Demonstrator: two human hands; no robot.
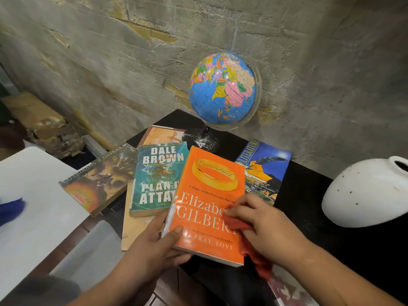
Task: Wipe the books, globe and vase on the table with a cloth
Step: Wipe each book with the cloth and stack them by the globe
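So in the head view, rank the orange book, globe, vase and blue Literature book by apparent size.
1. orange book, nearest the camera.
2. vase and globe: about alike, vase cut by the frame edge.
3. blue Literature book, partly covered.

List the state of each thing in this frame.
orange book: closed, held by the left hand
right hand: holds red cloth against orange book
red cloth: bunched, under right hand
globe: upright on its stand
vase: appears tilted, mouth uncovered
teal book: closed, face up
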